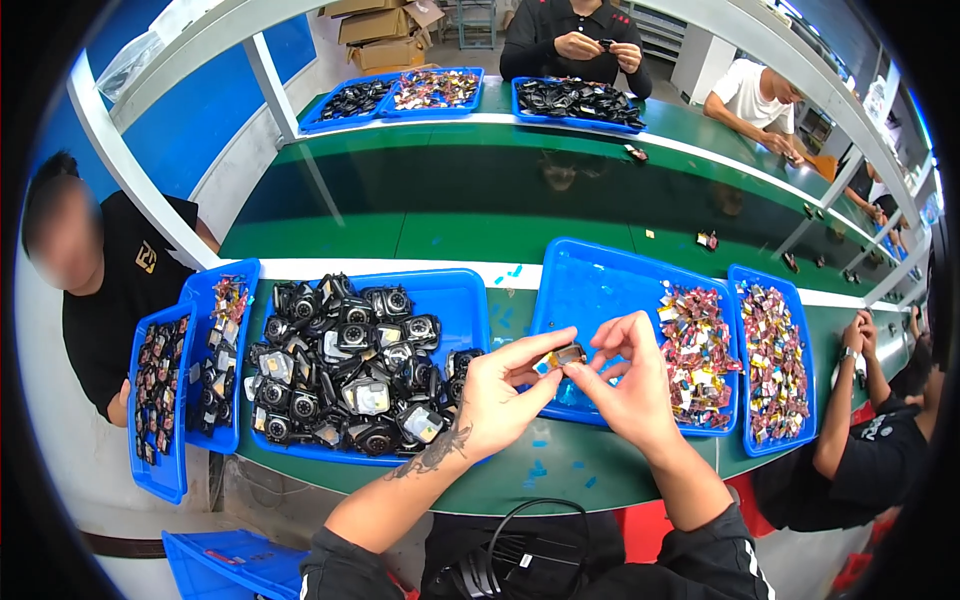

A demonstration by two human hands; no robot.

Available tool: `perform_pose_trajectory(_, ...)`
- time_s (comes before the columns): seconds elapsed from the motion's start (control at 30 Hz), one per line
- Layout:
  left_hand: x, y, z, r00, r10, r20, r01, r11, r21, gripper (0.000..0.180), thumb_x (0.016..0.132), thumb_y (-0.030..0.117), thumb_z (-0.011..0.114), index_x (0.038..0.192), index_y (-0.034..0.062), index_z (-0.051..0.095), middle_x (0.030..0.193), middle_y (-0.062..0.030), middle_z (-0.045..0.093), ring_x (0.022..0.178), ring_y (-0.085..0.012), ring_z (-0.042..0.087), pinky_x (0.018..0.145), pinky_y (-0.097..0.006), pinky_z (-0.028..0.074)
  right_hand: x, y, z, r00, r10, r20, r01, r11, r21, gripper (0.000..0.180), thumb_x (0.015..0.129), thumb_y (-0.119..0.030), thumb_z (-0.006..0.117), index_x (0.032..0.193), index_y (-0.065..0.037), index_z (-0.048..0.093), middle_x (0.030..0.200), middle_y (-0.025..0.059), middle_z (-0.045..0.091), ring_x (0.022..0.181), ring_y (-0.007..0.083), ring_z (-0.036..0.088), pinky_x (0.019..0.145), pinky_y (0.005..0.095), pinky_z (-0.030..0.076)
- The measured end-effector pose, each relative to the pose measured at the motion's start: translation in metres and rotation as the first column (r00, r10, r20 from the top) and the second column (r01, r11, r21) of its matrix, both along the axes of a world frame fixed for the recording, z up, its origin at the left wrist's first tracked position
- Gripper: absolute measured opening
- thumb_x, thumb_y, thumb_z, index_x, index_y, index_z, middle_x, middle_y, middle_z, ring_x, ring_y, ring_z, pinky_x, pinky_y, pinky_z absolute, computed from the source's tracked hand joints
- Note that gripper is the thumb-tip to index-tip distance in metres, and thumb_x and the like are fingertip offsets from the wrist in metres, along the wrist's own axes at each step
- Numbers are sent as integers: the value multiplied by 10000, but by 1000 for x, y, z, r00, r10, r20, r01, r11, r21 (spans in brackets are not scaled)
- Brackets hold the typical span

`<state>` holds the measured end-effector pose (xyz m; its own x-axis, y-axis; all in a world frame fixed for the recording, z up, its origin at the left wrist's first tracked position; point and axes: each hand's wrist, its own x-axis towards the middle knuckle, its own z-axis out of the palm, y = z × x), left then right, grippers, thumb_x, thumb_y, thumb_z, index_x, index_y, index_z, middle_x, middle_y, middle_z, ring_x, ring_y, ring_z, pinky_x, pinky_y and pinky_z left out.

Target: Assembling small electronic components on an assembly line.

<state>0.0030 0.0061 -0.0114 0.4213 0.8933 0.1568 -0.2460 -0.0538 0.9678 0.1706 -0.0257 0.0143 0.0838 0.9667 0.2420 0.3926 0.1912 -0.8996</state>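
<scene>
Between my hands, above the front edge of the green table, is a small dark watch case with a gold-coloured flexible strip and a blue tab. My left hand pinches it from the left with thumb and index finger. My right hand is closed at its right side, the thumb pressed against it and the other fingers curled; their tips are partly hidden. Just left of my left hand, black watch cases with round backs fill a blue tray. Behind my right hand, small red and yellow flexible parts lie in another blue tray.
A narrow blue tray of similar parts stands at right. At left, a person holds a tilted blue tray beside another one. Blue scraps dot the table. Beyond the dark belt, more people work.
</scene>
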Motion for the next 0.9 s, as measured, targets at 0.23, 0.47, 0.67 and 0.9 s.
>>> perform_pose_trajectory(0.23,-3,1,13,999,37,24,-34,992,-123,586,887,8,611,1416,111,383,1166,-144,634,994,-173,657,826,-301,543,-2,9,6,993,55,101,-53,998,-29,349,799,-9,718,1090,-34,525,812,13,589,765,95,605,643,236,500)
perform_pose_trajectory(0.47,-83,43,-45,76,888,-453,138,440,887,269,828,150,623,1085,74,615,1018,-149,639,1009,-321,583,812,-459,465,61,174,1,988,-21,152,60,965,-255,394,738,-72,780,1055,17,563,876,116,702,747,124,653,647,266,496)
perform_pose_trajectory(0.67,-90,47,-31,102,733,-672,98,665,740,351,764,178,700,1081,62,604,1030,-157,639,1031,-342,579,876,-453,470,103,246,-69,856,-239,459,378,895,-237,511,503,-249,931,877,4,692,909,155,700,849,244,678,753,363,528)
perform_pose_trajectory(0.9,-69,49,14,358,742,-567,-131,641,756,379,893,117,548,1241,-33,555,1010,-187,633,981,-313,600,850,-429,478,140,208,-20,774,-327,542,343,936,75,265,788,-269,729,891,-26,704,828,137,707,782,257,689,756,361,533)
